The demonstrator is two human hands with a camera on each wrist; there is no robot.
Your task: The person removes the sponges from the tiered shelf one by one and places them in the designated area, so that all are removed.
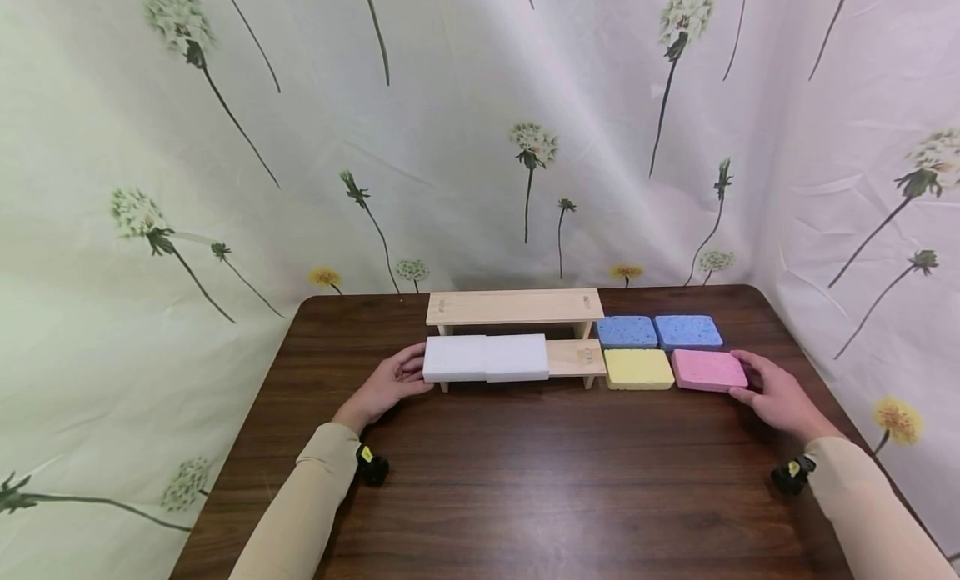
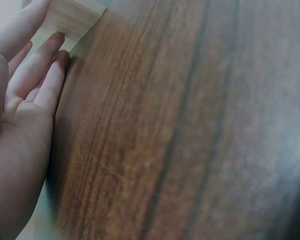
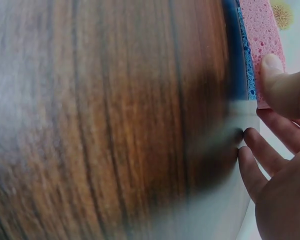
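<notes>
My left hand (image 1: 388,387) is at the left end of the lower wooden shelf (image 1: 573,359), its fingers fairly straight. In the left wrist view, fingertips (image 2: 57,40) meet the pale wood (image 2: 72,17). Two white blocks (image 1: 454,359), like foam sponges, lie side by side on that shelf; whether the hand touches them I cannot tell. My right hand (image 1: 776,392) pinches the right end of a pink sponge (image 1: 708,370), thumb in front and fingers behind. In the right wrist view, a blue sponge edge (image 3: 247,55) shows beneath the pink sponge (image 3: 262,35).
A yellow sponge (image 1: 639,369) lies left of the pink one. Behind them are two blue sponges (image 1: 627,332), near a raised wooden shelf (image 1: 513,307). The dark wooden table (image 1: 570,480) meets a dandelion-print curtain (image 1: 465,188) at the back.
</notes>
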